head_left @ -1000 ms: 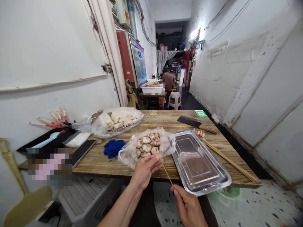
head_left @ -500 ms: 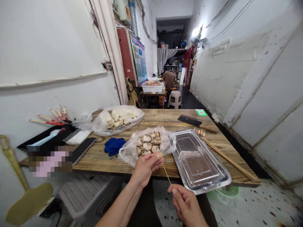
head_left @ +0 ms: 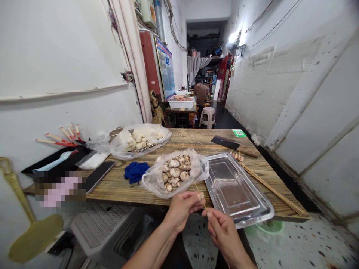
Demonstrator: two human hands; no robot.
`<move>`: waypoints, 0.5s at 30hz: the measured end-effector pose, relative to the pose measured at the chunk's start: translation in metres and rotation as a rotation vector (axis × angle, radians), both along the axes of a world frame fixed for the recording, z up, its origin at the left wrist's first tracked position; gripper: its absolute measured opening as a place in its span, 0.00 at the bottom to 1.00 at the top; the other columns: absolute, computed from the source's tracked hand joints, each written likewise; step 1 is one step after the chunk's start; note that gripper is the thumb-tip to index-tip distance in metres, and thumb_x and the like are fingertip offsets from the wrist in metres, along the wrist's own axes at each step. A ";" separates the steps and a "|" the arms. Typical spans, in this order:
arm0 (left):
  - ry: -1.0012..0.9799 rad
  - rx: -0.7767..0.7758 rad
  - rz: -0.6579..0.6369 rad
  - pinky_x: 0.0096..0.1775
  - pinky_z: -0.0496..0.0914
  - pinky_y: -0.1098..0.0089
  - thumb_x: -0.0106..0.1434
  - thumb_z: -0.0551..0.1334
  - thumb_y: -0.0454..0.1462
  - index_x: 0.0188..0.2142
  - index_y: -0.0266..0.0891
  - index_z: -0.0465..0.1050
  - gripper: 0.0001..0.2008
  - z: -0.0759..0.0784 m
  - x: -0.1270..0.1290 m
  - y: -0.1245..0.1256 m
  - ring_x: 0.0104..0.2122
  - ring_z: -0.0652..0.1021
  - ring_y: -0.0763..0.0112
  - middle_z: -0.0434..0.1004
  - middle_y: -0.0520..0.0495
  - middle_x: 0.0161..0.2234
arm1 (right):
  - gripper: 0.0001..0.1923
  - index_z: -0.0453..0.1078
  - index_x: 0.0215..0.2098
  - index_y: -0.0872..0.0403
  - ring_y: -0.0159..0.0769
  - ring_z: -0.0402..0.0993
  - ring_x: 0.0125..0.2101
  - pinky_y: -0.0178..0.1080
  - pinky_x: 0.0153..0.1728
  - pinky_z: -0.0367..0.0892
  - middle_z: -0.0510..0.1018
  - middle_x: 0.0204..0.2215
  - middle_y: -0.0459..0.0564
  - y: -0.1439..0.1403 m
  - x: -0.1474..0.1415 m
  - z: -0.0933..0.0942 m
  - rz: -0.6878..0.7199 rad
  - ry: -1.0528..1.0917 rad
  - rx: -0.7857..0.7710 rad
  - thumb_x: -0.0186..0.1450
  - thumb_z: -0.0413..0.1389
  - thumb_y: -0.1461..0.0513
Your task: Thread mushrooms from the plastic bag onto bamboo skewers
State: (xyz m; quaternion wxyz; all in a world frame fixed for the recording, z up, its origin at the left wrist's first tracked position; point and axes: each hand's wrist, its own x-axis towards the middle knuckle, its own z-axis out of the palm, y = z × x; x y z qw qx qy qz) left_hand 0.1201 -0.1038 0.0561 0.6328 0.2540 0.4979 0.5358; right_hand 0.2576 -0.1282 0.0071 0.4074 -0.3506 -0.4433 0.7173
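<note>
While the wooden bench (head_left: 185, 139) is partly covered at its left end, its near edge is overhung on the right by a shiny rectangular tray (head_left: 235, 186), material unclear. Left of this, near the same edge, a crinkled translucent bag (head_left: 151, 179) partly hides rounded, brown-flecked mushrooms (head_left: 175, 172). Right hand (head_left: 221, 226): fingers closed on a thin skewer (head_left: 204, 204), lower end hidden. Left hand (head_left: 182, 209): fingers pinching a pale piece (head_left: 200, 195), mostly obscured, at that edge.

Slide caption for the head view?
Left hand pinches a small pale piece, right hand a thin wooden skewer, before mottled round mushrooms in a translucent plastic bag.
</note>
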 end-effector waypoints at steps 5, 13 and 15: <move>0.005 0.013 -0.053 0.35 0.69 0.68 0.47 0.66 0.40 0.33 0.30 0.73 0.16 -0.005 0.010 -0.005 0.28 0.77 0.67 0.77 0.39 0.29 | 0.18 0.64 0.32 0.58 0.20 0.44 0.11 0.26 0.12 0.39 0.51 0.10 0.34 0.010 0.006 0.003 -0.055 -0.131 0.157 0.59 0.50 0.50; -0.051 0.048 0.093 0.40 0.68 0.65 0.48 0.65 0.39 0.34 0.32 0.73 0.15 -0.010 0.014 -0.010 0.33 0.76 0.65 0.77 0.39 0.32 | 0.20 0.64 0.29 0.57 0.21 0.46 0.09 0.27 0.11 0.42 0.55 0.09 0.36 0.004 -0.003 -0.008 0.003 -0.211 0.196 0.59 0.46 0.48; -0.032 0.028 0.085 0.38 0.68 0.67 0.46 0.66 0.39 0.32 0.31 0.73 0.15 -0.011 0.018 -0.013 0.32 0.76 0.65 0.77 0.40 0.31 | 0.20 0.64 0.28 0.57 0.21 0.46 0.10 0.27 0.11 0.42 0.55 0.10 0.36 0.004 -0.005 -0.009 -0.012 -0.228 0.221 0.60 0.46 0.49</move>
